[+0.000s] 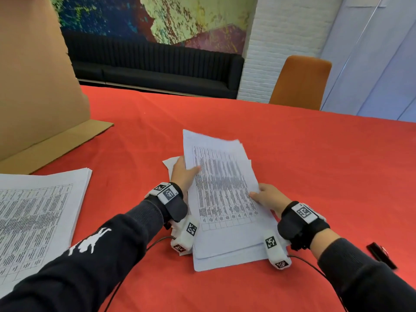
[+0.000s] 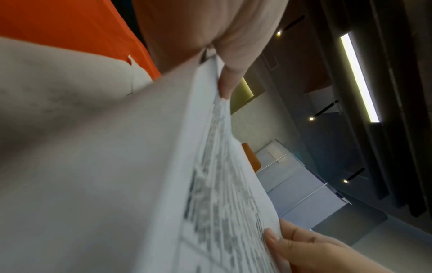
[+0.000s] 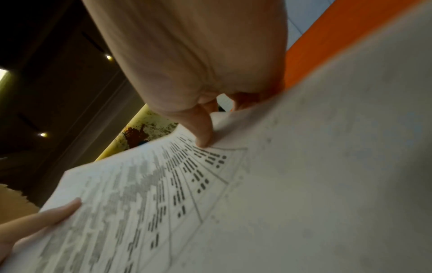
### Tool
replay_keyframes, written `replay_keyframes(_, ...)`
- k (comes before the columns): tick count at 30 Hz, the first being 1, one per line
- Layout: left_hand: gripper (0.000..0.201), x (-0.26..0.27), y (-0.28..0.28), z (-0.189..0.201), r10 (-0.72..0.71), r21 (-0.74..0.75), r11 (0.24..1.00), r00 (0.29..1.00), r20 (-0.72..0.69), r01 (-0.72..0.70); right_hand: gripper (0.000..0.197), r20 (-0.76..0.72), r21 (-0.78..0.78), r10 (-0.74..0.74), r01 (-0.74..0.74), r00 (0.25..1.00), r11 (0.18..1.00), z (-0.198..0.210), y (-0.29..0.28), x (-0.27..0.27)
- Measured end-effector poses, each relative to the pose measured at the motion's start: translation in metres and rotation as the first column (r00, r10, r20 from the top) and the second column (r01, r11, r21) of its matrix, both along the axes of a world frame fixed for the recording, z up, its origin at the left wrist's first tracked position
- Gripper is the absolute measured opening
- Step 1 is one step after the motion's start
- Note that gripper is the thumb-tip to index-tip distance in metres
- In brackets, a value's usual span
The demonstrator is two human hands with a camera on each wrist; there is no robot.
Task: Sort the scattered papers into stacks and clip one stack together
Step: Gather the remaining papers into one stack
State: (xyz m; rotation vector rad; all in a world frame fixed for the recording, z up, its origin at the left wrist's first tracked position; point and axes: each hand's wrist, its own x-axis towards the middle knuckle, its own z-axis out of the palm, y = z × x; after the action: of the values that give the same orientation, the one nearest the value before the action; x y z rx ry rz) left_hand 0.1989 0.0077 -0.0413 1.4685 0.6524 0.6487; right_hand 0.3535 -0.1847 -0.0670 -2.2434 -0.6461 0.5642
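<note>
Left hand (image 1: pixel 183 174): thumb lies on the printed face of the centre stack (image 1: pixel 225 199), fingers curled under its left edge, a firm pinch. Right hand (image 1: pixel 267 197): thumb on top at the right edge, fingers beneath, also pinching. In the right wrist view the thumb tip (image 3: pixel 203 136) presses just beside the table print and the sheet buckles there.

The stack is raised at its far end and tilted, while its near end looks to rest on the red tablecloth (image 1: pixel 315 154). Edges are not flush: several sheets stick out at the near end, and one corner pokes out behind the left hand. A second stack (image 1: pixel 40 210) lies flat, well apart at the left. A black binder clip (image 1: pixel 380 255) lies near the right forearm, untouched. A cardboard sheet (image 1: pixel 40 86) stands at far left.

Step, as I judge it: squaring the centre stack; clipping not yet done.

Risks: the loose inner sheets could slide out if either pinch eases while the stack is tilted. Thumb pressure may crease the top sheet. Freeing the right hand for the clip leaves one hand on an unsquared stack, so it could fan or get clipped crooked.
</note>
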Motion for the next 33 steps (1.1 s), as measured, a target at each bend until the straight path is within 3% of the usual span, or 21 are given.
replay_keyframes(2,0.035,-0.002,-0.001,0.018,-0.018,0.053,0.999,0.993,0.113,0.012,0.027,-0.075,0.214,0.091,-0.073,0.993,0.974,0.016,-0.003,-0.005)
replay_keyframes(5,0.039,0.003,0.003,0.055,-0.118,0.153,0.984,0.972,0.201,0.088,0.052,-0.213,0.442,0.237,-0.123,0.948,0.889,0.043,-0.006,-0.012)
replay_keyframes(7,0.036,0.009,0.012,0.075,-0.105,0.127,0.989,0.97,0.219,0.078,0.051,-0.317,0.538,0.191,0.011,0.929,0.843,0.051,-0.005,-0.006)
replay_keyframes(8,0.035,0.012,0.017,0.079,-0.087,0.06,0.995,0.976,0.201,0.077,0.041,-0.322,0.56,0.128,0.08,0.938,0.824,0.054,-0.004,-0.002)
replay_keyframes(10,0.039,0.015,0.027,0.076,-0.1,-0.068,0.992,0.994,0.042,0.103,0.023,-0.285,0.569,-0.05,0.211,0.957,0.795,0.06,-0.003,0.007)
replay_keyframes(12,0.04,0.007,0.03,0.063,-0.154,-0.053,0.988,0.953,-0.26,0.145,0.028,-0.273,0.548,-0.172,0.3,0.947,0.781,0.062,-0.007,0.014)
replay_keyframes(13,0.04,0.003,0.032,0.053,-0.163,0.024,0.98,0.877,-0.453,0.195,0.03,-0.268,0.524,-0.189,0.308,0.945,0.794,0.06,-0.01,0.017)
replay_keyframes(15,0.048,-0.007,0.028,0.037,-0.22,-0.042,0.969,0.774,-0.594,0.243,0.031,-0.234,0.422,-0.204,0.288,0.951,0.86,0.052,-0.015,0.018)
replay_keyframes(18,0.055,-0.008,0.027,0.017,-0.212,-0.12,0.977,0.762,-0.612,0.175,0.028,-0.226,0.285,-0.174,0.236,0.958,0.929,0.033,-0.015,0.015)
replay_keyframes(21,0.06,-0.007,0.022,0.013,-0.178,-0.088,0.983,0.765,-0.618,0.159,0.03,-0.226,0.222,-0.152,0.202,0.962,0.954,0.014,-0.004,0.009)
replay_keyframes(27,0.047,0.0,0.019,-0.001,-0.139,-0.065,0.99,0.794,-0.592,0.124,0.031,-0.123,0.073,-0.152,0.162,0.981,0.984,-0.008,0.012,0.005)
replay_keyframes(31,0.046,0.001,0.015,0.0,-0.143,0.093,0.955,0.714,-0.685,0.281,0.032,-0.114,-0.003,-0.078,0.078,0.99,0.997,-0.006,0.015,0.001)
replay_keyframes(33,0.042,0.002,0.011,-0.002,-0.153,0.147,0.929,0.712,-0.685,0.34,0.034,-0.134,-0.022,-0.013,0.01,0.991,1.0,-0.003,0.013,-0.002)
